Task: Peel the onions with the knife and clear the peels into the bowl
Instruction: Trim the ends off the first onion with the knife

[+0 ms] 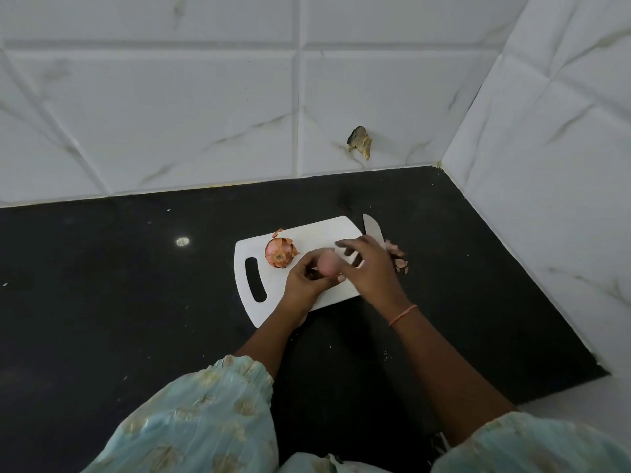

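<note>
White plastic cutting board (327, 233) lies on the black tabletop (102, 268). Left hand (305, 279) grips a peeled pinkish onion (329, 263) above it; right hand (370, 264) hovers, fingers spread. An unpeeled onion (279, 253) sits on the board, steel knife blade (372, 228) and peels (397, 256) on its right.

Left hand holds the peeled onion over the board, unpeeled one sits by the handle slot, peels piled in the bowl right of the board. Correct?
Not quite. The head view shows no bowl: the peels lie loose on the black counter, right of the board. The left hand does hold the peeled onion; the unpeeled onion sits near the slot.
</note>
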{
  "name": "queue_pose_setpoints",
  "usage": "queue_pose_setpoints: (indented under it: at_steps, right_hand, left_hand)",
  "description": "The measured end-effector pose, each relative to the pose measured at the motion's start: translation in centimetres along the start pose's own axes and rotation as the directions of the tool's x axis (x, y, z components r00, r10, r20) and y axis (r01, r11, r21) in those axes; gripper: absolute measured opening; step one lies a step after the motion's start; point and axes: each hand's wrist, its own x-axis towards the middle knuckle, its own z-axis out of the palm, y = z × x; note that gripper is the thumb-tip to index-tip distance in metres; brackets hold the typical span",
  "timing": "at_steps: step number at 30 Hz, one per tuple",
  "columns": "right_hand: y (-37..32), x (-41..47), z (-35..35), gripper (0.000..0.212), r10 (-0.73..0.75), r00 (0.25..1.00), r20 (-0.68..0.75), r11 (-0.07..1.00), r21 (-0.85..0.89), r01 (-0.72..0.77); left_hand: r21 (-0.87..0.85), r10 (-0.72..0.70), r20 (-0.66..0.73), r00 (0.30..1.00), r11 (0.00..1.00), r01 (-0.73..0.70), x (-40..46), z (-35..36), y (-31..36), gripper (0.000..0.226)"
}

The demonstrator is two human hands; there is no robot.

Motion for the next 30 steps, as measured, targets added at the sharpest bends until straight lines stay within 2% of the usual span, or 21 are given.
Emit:
queue_pose_setpoints:
  at_steps: [2,5,7,11,13,16,20,22,24,26,28,30]
  right_hand:
    - [-0.4,0.0,1.3,0.022,0.003,1.000,0.023,1.000,-0.029,-0.002]
    - [-0.2,0.5,1.7,0.007,0.014,0.999,-0.030,1.000,-0.023,-0.015]
    - [0.0,0.9,1.4,0.006,0.047,0.998,-0.030,0.999,0.008,-0.046]
    - [1.0,1.1,0.3,0.011,0.302,0.953,-0.007,0.927,0.235,-0.292]
    - [2.4,0.8,-0.7,0.014,0.363,0.927,-0.095,0.912,0.239,-0.333]
    - [4.3,0.3,-2.9,0.014,0.385,0.873,-0.301,0.922,0.179,-0.344]
    - [5.7,-0.3,-4.4,0.027,0.272,0.890,-0.366,0.900,-0.230,-0.369]
    - [5.0,-0.8,-4.2,0.023,0.141,0.904,-0.404,0.945,-0.216,-0.244]
    - [3.7,-1.3,-3.3,0.021,-0.001,0.938,-0.347,0.994,-0.103,-0.038]
    - [2.4,-1.5,-1.8,0.037,-0.082,0.987,-0.139,0.996,0.024,0.087]
    - [1.7,-1.4,-0.2,0.047,-0.140,0.987,0.076,0.986,0.097,0.133]
    - [1.5,-1.2,1.1,0.043,-0.149,0.979,0.137,0.986,0.099,0.136]
  left_hand:
    - [0.037,0.033,-0.004,0.999,0.999,-0.033,0.0,0.0,-0.1,0.050]
    - [0.091,0.040,-0.005,0.999,0.995,-0.039,-0.1,0.3,-0.2,0.047]
    - [0.101,0.032,-0.009,0.999,0.994,-0.031,0.0,0.4,-0.2,0.047]
    - [0.028,-0.009,-0.049,0.999,1.000,0.010,0.1,0.1,-0.1,0.048]
    - [-0.003,-0.056,-0.068,0.996,0.998,0.055,0.1,0.1,-0.2,0.049]
    - [-0.056,-0.110,-0.072,0.991,0.993,0.106,0.3,0.1,-0.2,0.050]
    - [-0.062,-0.133,-0.024,0.991,0.989,0.132,0.3,0.3,0.2,0.041]
    - [-0.034,-0.146,-0.010,0.989,0.989,0.146,0.5,0.4,0.0,0.039]
    - [-0.029,-0.150,-0.020,0.988,0.988,0.149,0.6,0.4,-0.2,0.047]
    - [-0.001,-0.144,-0.018,0.989,0.990,0.144,0.7,0.4,-0.3,0.053]
    - [0.038,-0.106,-0.013,0.994,0.994,0.106,0.4,0.5,0.0,0.043]
    - [0.053,-0.072,-0.008,0.997,0.996,0.072,0.2,0.7,0.3,0.035]
